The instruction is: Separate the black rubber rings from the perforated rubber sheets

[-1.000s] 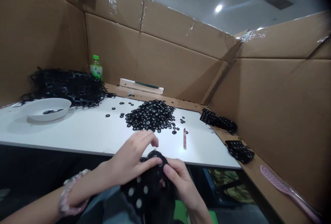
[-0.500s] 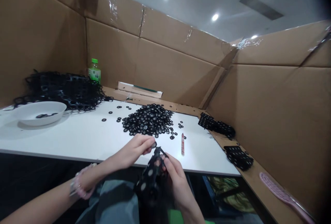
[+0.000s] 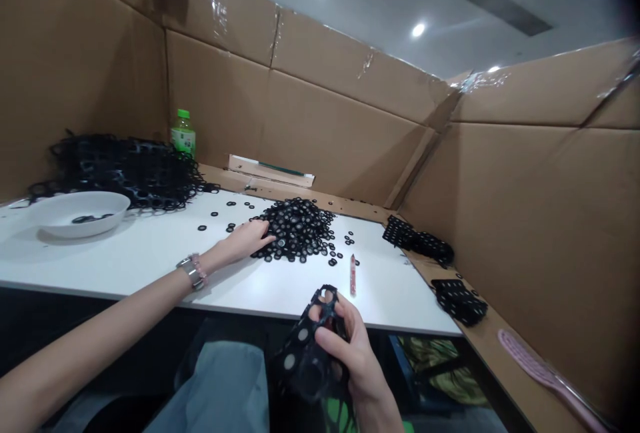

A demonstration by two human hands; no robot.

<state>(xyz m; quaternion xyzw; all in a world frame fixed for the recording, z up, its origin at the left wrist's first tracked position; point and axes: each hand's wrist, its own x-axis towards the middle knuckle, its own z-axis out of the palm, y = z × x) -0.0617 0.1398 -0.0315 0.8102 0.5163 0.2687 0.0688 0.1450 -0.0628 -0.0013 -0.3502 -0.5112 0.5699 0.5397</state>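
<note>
My left hand (image 3: pixel 247 237) is at the left side of a heap of small black rings with pale centres (image 3: pixel 299 226). Its thumb and forefinger stand a little apart over the rings, and the other fingers are mostly hidden. Nothing is clearly held there. Below the table's front edge, my right hand (image 3: pixel 357 346) is closed on a black perforated strip (image 3: pixel 303 334). Pale discs fill some of the strip's round holes, while holes near its top end are open. Its lower part hangs down, dark and blurred, over my lap.
A white bowl (image 3: pixel 80 219) with a few black pieces stands at left, before a tangled pile of black mesh (image 3: pixel 125 169). A green-capped bottle (image 3: pixel 183 136) is behind. A red tube (image 3: pixel 353 276), folded black strips (image 3: pixel 459 299) and a pink brush (image 3: pixel 525 356) lie rightward. Cardboard walls surround the white table.
My left hand has moved from the strip's top end, where it held a small ring, forward to the heap. My right hand has turned the strip, showing more of its holes.
</note>
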